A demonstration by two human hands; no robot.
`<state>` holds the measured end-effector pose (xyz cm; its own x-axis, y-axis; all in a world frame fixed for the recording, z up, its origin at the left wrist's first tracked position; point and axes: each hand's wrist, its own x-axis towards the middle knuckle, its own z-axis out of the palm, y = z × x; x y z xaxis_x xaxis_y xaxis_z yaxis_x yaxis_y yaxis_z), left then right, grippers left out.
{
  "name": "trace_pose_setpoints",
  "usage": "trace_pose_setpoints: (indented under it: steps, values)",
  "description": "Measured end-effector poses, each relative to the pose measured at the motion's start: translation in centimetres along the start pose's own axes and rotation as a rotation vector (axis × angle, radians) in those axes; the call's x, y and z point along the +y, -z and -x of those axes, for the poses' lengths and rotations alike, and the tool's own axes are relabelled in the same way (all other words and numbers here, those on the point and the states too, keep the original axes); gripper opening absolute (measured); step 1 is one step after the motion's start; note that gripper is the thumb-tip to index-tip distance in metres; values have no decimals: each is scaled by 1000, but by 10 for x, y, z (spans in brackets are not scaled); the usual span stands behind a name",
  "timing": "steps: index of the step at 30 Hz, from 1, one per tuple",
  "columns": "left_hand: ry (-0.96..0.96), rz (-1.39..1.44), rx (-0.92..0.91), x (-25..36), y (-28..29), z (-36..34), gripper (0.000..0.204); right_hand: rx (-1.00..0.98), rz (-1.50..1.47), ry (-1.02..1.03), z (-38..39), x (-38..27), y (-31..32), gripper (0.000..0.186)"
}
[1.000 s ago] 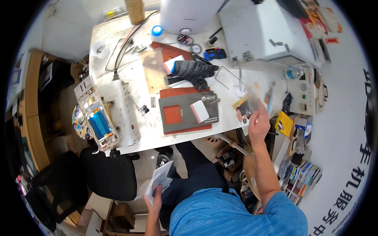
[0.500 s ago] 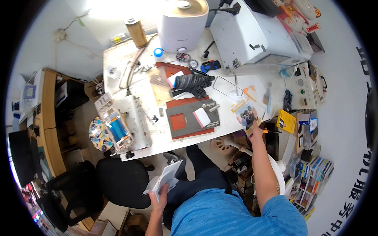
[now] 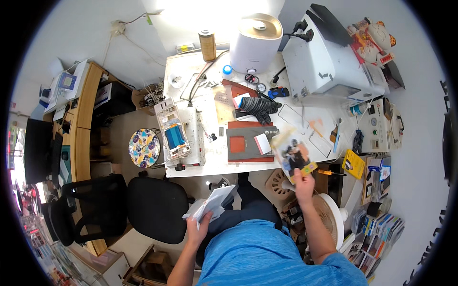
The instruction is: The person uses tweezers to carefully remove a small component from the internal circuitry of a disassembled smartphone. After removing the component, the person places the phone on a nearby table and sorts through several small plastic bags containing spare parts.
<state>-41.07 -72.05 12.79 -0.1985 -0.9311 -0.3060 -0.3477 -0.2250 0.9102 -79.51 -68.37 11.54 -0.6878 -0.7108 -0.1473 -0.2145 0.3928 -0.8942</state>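
My left hand (image 3: 199, 228) is closed round a small stack of white flat packets (image 3: 215, 201), held below the desk's front edge, over my lap. My right hand (image 3: 304, 188) pinches the lower corner of a flat printed packet (image 3: 292, 155) with a picture of people and a yellow strip. That packet hangs over the front edge of the white desk (image 3: 205, 167). Left of it lie a grey-and-red mat (image 3: 250, 153) and, on the mat, a small white card (image 3: 263, 144). A dark knitted glove (image 3: 260, 109) rests behind the mat.
A clamp-like machine (image 3: 174, 133) stands at the desk's left. At the back are a white humidifier (image 3: 255, 47) and a big white machine (image 3: 317, 66). An orange screwdriver (image 3: 330, 172) and a white fan (image 3: 329, 217) are right of my arm; a black chair (image 3: 157, 207) is left.
My right hand has drawn the printed packet nearer, off the desk's right part, where a brush and wire frame now show. The left hand keeps its stack. The view has shifted.
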Motion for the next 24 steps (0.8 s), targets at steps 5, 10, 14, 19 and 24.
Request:
trace_pose_setpoints:
  steps: [5, 10, 14, 19, 24]
  values:
    - [-10, -23, 121, 7, 8, 16, 33, -57, -7, 198, -19, -9, -75, 20]
    - [170, 75, 303, 1, 20, 50, 35, -163, 113, 463, -44, 27, -119, 20]
    - [164, 109, 435, 31, 8, 65, 38, -247, 131, 533, -57, 41, -128, 21]
    - [166, 53, 436, 49, -15, 67, 33, -241, -138, -48, -93, 74, -128, 35]
    - [183, 53, 475, 63, -30, 69, 31, -185, 422, -163, -76, 30, -78, 34]
